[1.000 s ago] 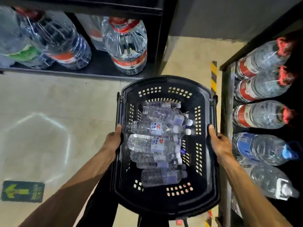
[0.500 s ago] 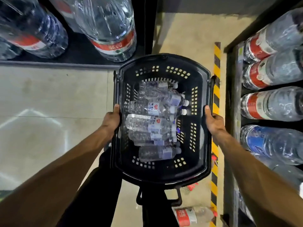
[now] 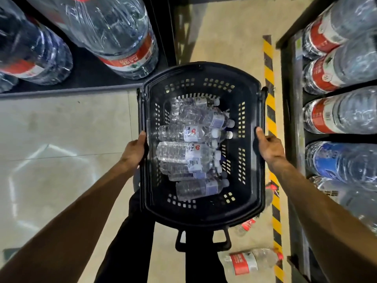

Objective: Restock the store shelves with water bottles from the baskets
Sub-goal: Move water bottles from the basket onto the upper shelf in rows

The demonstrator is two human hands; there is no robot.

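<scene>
Head view, straight down: left hand (image 3: pixel 134 152) gripping the left rim of the basket (image 3: pixel 202 68), thumb laid along the top edge, fingers curled out of sight beneath. Right hand (image 3: pixel 269 149) mirroring it on the right rim, thumb up on the edge, fingers wrapped under. Both forearms bare and stretched forward, basket held level between them above the floor. Inside, on the basket's bottom: small water bottles (image 3: pixel 183 153) lying on their sides, caps toward the right wall, piled from far edge to near edge. Seven countable, possibly more hidden under the overlap. Beyond the basket's far-left corner: left shelf (image 3: pixel 81 82) with two large jugs (image 3: pixel 114 33) plainly seen, a third cut by the frame. Past the right rim: right shelf (image 3: pixel 289 119) with five large bottles (image 3: pixel 326 117) lying down, three red-labelled, one blue-labelled, one unclear. On the floor by the basket's near-right corner: one loose bottle (image 3: pixel 251 261) with a red label, beside a yellow-black stripe (image 3: pixel 269 103).
</scene>
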